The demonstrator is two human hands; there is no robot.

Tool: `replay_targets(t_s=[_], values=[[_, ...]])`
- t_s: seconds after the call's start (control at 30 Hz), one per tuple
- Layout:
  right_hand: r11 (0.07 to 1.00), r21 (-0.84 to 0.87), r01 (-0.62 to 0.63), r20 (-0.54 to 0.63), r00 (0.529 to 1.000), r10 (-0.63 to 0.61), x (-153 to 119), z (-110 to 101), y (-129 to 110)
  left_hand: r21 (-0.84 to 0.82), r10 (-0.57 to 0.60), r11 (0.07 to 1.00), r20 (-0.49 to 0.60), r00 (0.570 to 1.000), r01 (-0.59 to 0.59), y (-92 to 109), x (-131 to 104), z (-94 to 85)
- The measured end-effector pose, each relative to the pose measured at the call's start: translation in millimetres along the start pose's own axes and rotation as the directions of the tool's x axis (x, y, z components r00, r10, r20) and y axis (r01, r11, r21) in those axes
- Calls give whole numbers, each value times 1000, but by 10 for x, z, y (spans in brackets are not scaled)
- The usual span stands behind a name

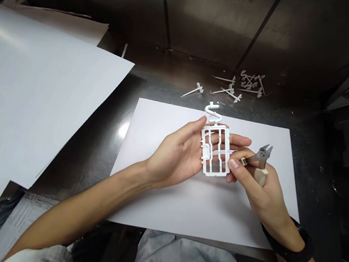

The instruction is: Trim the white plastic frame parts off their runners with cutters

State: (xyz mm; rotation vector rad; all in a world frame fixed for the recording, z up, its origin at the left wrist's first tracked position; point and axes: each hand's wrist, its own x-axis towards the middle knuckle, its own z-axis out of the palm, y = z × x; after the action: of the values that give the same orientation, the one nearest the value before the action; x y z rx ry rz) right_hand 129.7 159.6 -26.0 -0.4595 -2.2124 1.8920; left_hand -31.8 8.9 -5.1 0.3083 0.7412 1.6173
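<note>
A white plastic frame with thin inner bars and an S-shaped piece at its top is held up over a white sheet. Behind it, my left hand supports it, palm up, thumb at its upper left corner and fingers stretched out to the right. My right hand pinches the frame's lower right edge with the thumb. Metal cutting pliers with cream handles also rest in my right hand, jaws pointing up and away from the frame.
Several white plastic scraps lie on the dark metal table beyond the sheet. Large white sheets are stacked at the left. A metal wall rises behind the table. Dark equipment stands at the right.
</note>
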Motion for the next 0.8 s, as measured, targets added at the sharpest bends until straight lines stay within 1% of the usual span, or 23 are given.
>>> replay_targets(t_s=[0.07, 0.13, 0.27, 0.4, 0.5, 0.57, 0.67, 0.73, 0.8], values=[[1000, 2, -6, -20, 1000, 7, 3, -4, 12, -44, 0, 999, 60, 998, 2, -17, 19, -13], [1000, 5, -13, -38, 999, 13, 8, -8, 18, -94, 18, 996, 81, 997, -11, -37, 35, -20], [999, -14, -35, -60, 998, 34, 15, -7, 1, -165, 29, 986, 37, 999, -22, -65, 44, -16], [998, -44, -43, -44, 998, 41, 8, -24, -25, -149, 20, 989, -3, 1000, -20, -77, 44, -33], [999, 10, -39, -38, 999, 39, 17, -64, 4, -147, 4, 989, -66, 998, -14, -85, 56, -54], [995, 85, -44, -73, 996, 50, 36, -90, 46, -180, -13, 984, -108, 994, -6, -80, 66, -56], [972, 213, -102, -107, 986, 127, 68, -115, 108, -254, -47, 967, -118, 992, 15, -54, 75, -44], [964, 228, -135, -90, 983, 159, 75, -129, 129, -295, -66, 955, -106, 992, 32, -34, 74, -40], [973, 175, -148, -75, 984, 163, 71, -149, 129, -317, -85, 947, -104, 991, 48, -20, 71, -48]])
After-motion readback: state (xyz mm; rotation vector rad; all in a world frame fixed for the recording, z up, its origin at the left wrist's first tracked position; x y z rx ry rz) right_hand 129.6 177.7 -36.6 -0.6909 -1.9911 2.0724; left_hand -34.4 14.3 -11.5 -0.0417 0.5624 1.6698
